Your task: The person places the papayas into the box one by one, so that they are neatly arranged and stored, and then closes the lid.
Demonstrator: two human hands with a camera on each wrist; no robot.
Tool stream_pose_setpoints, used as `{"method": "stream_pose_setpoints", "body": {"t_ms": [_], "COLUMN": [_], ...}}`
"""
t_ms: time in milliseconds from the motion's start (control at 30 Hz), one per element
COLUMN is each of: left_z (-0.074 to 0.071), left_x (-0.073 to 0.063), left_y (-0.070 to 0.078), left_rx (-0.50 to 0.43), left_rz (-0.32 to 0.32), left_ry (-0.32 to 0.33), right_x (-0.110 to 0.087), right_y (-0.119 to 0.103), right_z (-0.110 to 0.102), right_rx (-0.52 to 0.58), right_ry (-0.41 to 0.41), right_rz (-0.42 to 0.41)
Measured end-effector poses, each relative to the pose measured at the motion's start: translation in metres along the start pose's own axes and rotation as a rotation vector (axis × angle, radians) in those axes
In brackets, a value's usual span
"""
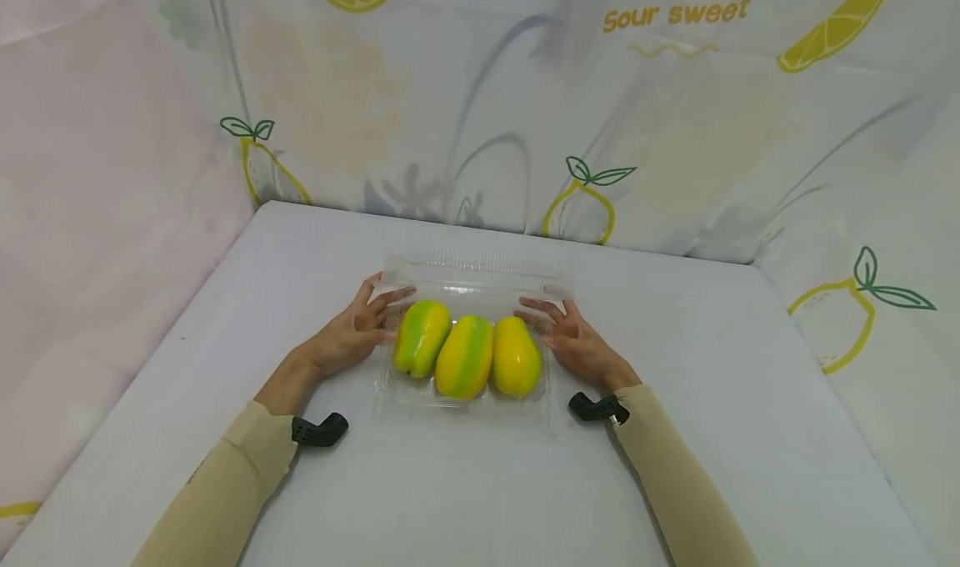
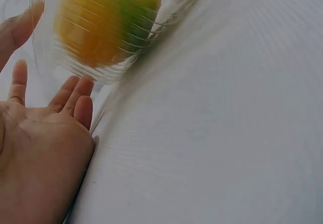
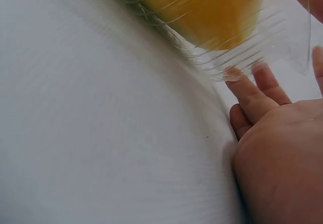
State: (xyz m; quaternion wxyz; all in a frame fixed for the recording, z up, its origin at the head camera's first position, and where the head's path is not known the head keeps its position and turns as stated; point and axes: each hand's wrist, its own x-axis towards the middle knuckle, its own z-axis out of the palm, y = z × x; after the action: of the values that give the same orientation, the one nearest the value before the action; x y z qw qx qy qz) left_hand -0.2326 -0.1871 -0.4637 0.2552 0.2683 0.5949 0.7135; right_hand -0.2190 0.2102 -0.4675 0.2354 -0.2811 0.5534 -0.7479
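A clear plastic box (image 1: 427, 393) with ribbed walls sits on the white table. Inside it three papaya-like fruits lie side by side: a yellow-green one (image 1: 422, 339) at left, a green-striped yellow one (image 1: 465, 358) in the middle and a yellower one (image 1: 517, 358) at right. My left hand (image 1: 351, 333) is at the box's left side, fingers spread and fairly straight; in the left wrist view its fingertips (image 2: 86, 85) meet the ribbed wall. On the opposite side my right hand (image 1: 581, 343) mirrors it, with fingertips (image 3: 233, 73) against the lower wall.
The white tabletop (image 1: 675, 434) extends around the box on every side. Behind it hangs a pale cloth (image 1: 465, 75) printed with lemons and lettering, and more cloth borders the left and right. Black wrist devices (image 1: 320, 430) sit at both sleeve cuffs.
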Motion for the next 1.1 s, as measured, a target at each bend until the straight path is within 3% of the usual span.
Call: {"method": "stream_pose_setpoints", "body": {"t_ms": [233,333,400,500,633,767,867,1000,1100], "left_z": [-0.002,-0.003,-0.004,-0.005,-0.004,-0.002,0.001,0.009,0.018], "left_x": [-0.005,-0.006,-0.007,-0.009,-0.010,-0.007,-0.007,-0.011,-0.014], "left_y": [0.001,0.002,0.002,0.004,0.006,0.004,0.004,0.004,0.006], "left_rx": [-0.045,-0.104,-0.095,0.012,0.124,0.163,0.211,0.295,0.383], "left_rz": [0.028,-0.010,-0.031,-0.030,-0.023,-0.023,-0.022,-0.033,-0.046], "left_ry": [-0.005,-0.003,-0.016,-0.055,-0.076,-0.065,-0.031,0.050,0.108], "right_x": [0.002,0.001,0.001,0.000,-0.002,-0.007,-0.014,-0.030,-0.045], "right_y": [-0.002,-0.004,-0.006,-0.008,-0.012,-0.019,-0.026,-0.034,-0.039], "right_z": [0.003,0.006,0.007,0.006,0.001,-0.002,0.003,0.020,0.032], "right_rx": [0.107,0.201,0.198,-0.028,-0.337,-0.438,-0.547,-0.777,-0.813], "right_ry": [0.003,0.019,0.021,0.034,-0.012,-0.025,0.068,0.257,0.275], "right_rz": [-0.026,0.007,0.035,0.094,0.159,0.186,0.192,0.205,0.260]}}
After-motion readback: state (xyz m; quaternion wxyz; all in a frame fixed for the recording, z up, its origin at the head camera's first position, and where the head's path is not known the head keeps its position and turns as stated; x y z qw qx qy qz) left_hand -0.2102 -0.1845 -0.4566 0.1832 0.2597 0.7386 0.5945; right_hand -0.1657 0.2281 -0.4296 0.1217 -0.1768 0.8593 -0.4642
